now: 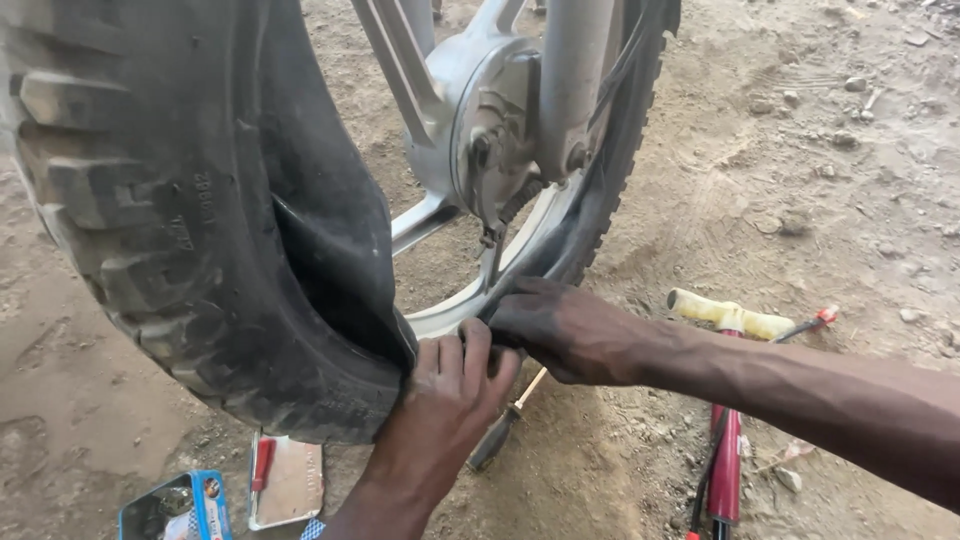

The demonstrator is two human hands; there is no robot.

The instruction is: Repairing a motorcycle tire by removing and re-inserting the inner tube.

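Between both hands, tyre (230, 250) bead, left hand (445, 400), right hand (565, 330) gripping

Tyre (190, 230): matt black rubber, coarse knobbly tread. Rim (450, 310) inside it: smooth, dull silver metal. Ground (800, 180) beneath tyre: dry, gritty dirt.
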